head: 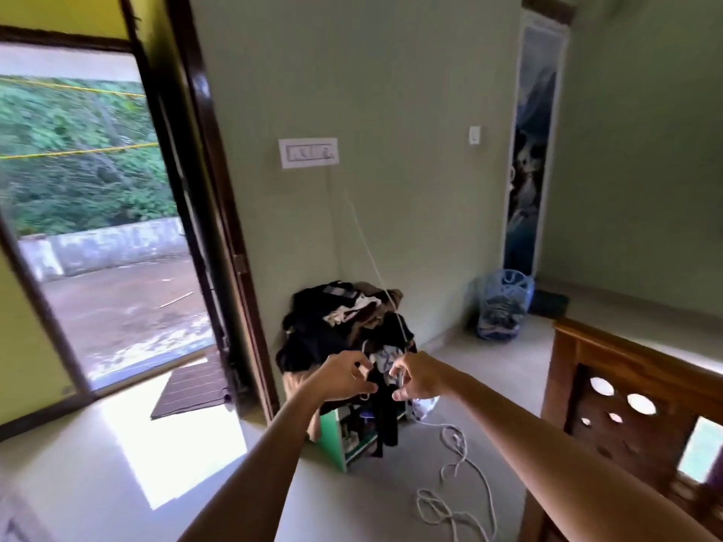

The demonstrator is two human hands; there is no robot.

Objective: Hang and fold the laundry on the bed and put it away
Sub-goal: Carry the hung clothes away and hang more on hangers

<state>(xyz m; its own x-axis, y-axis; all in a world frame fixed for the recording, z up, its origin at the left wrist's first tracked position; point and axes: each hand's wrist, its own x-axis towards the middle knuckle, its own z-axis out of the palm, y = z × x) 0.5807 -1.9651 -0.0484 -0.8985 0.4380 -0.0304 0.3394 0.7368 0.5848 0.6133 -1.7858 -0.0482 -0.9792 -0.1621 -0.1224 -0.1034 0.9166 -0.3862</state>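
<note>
Black garment point(385, 420): where is it held?

It is pinched at its top between the left hand point(344, 379) and the right hand point(420, 379), in the air before the pile point(344, 322) on the shelf point(330, 432).

How should it be handled?

Judged from this, it should be lifted clear of the pile, shaken out, and its edges found before any fold is made. The cable point(457, 459) just beside should be kept out of it.

Is anything else held?

That cannot be told; something thin at the right hand is blurred.
</note>
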